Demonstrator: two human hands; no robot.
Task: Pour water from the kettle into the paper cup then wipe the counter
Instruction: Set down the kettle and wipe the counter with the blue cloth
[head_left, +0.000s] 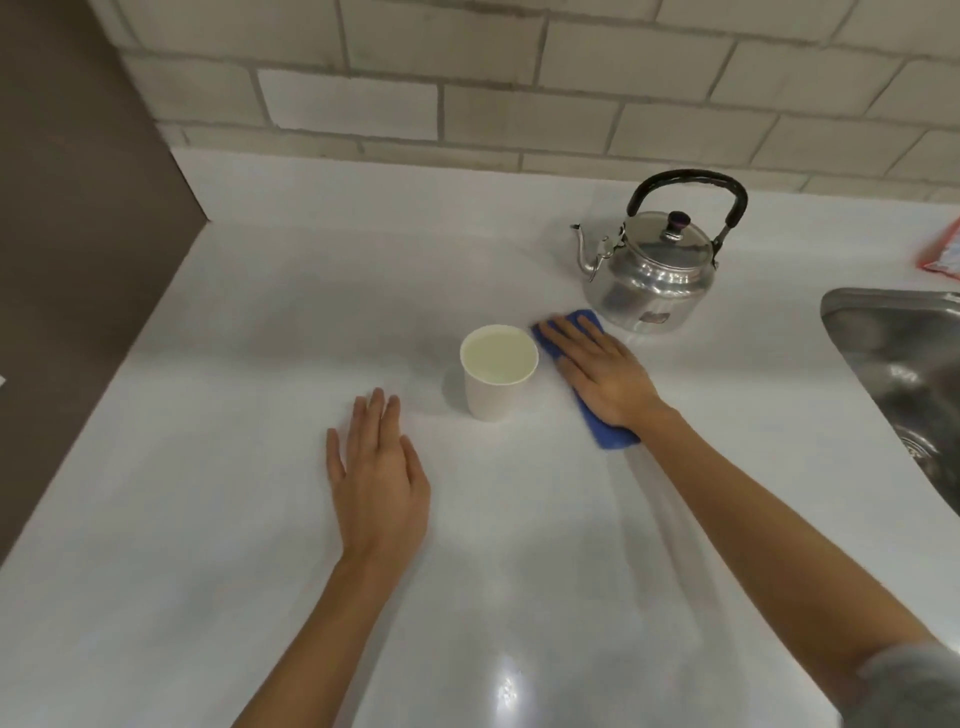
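Observation:
A white paper cup (497, 384) stands upright mid-counter, filled with water nearly to the rim. Behind it to the right sits a shiny metal kettle (652, 280) with a black handle, its spout pointing left. My right hand (597, 371) lies flat on a blue cloth (608, 434), pressing it onto the white counter (260, 322) just right of the cup and in front of the kettle. My left hand (376, 478) rests palm down on the counter left of and nearer than the cup, fingers spread, holding nothing.
A steel sink (898, 358) is sunk into the counter at the right edge. A red and white packet (943, 252) lies behind it. A tiled wall (467, 88) runs along the back, and a dark panel (78, 208) borders the left.

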